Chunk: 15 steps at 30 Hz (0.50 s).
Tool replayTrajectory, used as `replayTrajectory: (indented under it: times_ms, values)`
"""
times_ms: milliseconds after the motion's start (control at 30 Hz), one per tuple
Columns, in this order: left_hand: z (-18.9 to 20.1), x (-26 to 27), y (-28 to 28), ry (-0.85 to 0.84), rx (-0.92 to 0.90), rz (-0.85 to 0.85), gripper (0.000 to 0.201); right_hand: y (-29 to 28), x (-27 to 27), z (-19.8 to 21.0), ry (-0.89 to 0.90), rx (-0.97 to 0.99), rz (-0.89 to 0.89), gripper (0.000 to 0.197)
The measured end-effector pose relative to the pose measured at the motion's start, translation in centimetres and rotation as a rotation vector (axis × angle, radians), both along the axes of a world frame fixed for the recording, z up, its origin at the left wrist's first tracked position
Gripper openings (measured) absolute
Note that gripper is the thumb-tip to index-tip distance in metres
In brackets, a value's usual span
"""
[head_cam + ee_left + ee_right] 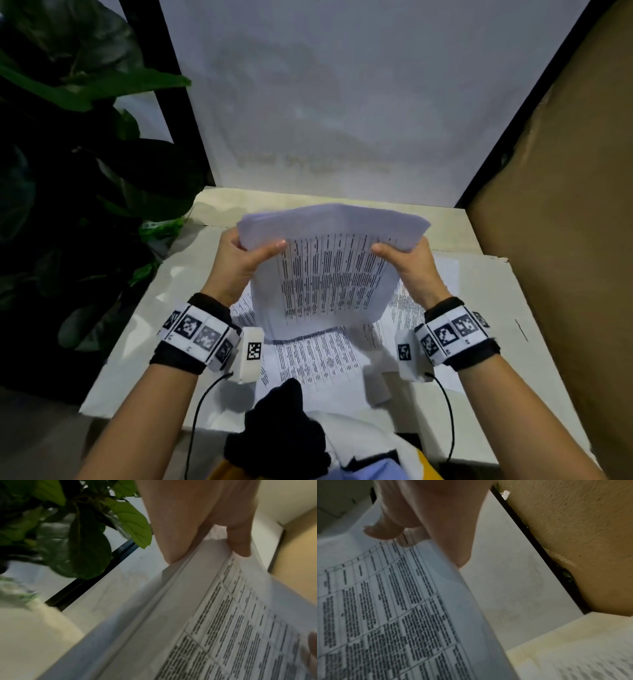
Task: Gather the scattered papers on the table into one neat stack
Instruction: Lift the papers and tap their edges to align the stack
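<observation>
A thick bundle of printed papers point(329, 270) stands nearly upright above the table, its lower edge hanging over the sheets below. My left hand point(246, 260) grips its left side, thumb on the printed face, fingers behind. My right hand point(407, 260) grips the right side the same way. The left wrist view shows the bundle's edge point(171, 601) and my left hand point(205, 527) pinching it. In the right wrist view the thumb of my right hand point(419, 520) presses on the printed page point(393, 608). Several loose printed sheets point(318, 359) still lie flat on the table.
The white table point(137, 335) is boxed in by a white back panel point(342, 102) and a brown cardboard wall point(565, 240) on the right. A large leafy plant point(68, 154) stands at the left. Dark cloth point(277, 431) lies at the near edge.
</observation>
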<state>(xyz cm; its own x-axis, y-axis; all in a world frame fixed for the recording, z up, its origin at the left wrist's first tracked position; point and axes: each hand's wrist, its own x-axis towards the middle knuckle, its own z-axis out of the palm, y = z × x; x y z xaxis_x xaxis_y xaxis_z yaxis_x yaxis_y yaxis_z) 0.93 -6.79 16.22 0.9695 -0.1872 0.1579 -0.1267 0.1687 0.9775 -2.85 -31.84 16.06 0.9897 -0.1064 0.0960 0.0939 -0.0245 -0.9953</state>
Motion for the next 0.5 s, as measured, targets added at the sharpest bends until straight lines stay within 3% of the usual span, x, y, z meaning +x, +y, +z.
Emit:
replayTrajectory:
  times_ms: [133,167,267,400,500]
  values:
    - [-4.3,-1.3,0.0,0.220,0.100,-0.007,0.073,0.7,-0.7,-3.2,0.224,-0.147,-0.009,0.022]
    - [-4.6,-1.6,-0.2,0.247,0.118,0.008,0.068,1.1,-0.8,-3.4,0.239,-0.169,-0.044,0.018]
    - [-3.5,-1.7,-1.1,0.189,0.125,0.102,0.026,2.4,-0.5,-1.5,0.145,-0.173,-0.140,0.011]
    - [-1.1,-0.8,-1.1,0.048,0.059,0.175,0.024,2.8,0.3,1.0,-0.034,-0.062,-0.087,0.012]
    - [-1.4,-1.1,-0.4,0.049,0.095,0.113,0.019,2.5,0.1,-0.3,0.003,-0.055,-0.037,0.020]
